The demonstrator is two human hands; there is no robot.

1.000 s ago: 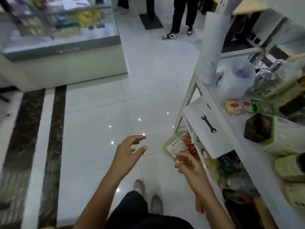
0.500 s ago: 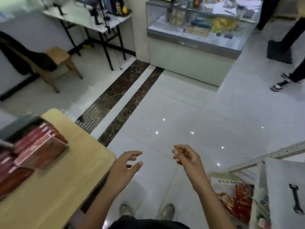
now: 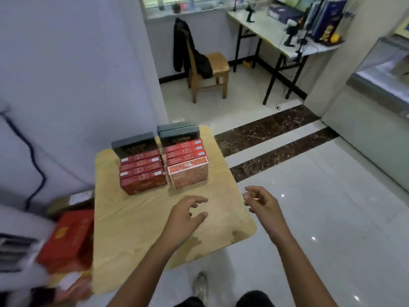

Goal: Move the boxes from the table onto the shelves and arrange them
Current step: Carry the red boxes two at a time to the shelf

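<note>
Two rows of boxes stand on the far half of a light wooden table (image 3: 137,220). The left row of red boxes (image 3: 142,173) has a dark box (image 3: 135,144) behind it. The right row of red boxes (image 3: 187,161) ends at the front in a patterned orange-red box (image 3: 188,175), with dark boxes (image 3: 178,131) at the back. My left hand (image 3: 188,214) hovers over the table's near half, fingers apart and empty. My right hand (image 3: 261,201) hangs past the table's right edge, fingers loosely curled, holding nothing. The shelves are out of view.
A large red box (image 3: 66,238) sits blurred beside the table at the lower left. A wooden chair (image 3: 208,72) with a dark jacket stands at the back. A folding table (image 3: 281,34) with clutter and a glass counter (image 3: 376,85) lie to the right. White tiled floor spreads to the right.
The view has swung left from the shelves to the table, which now fills the middle. Both empty hands have come forward toward the boxes.
</note>
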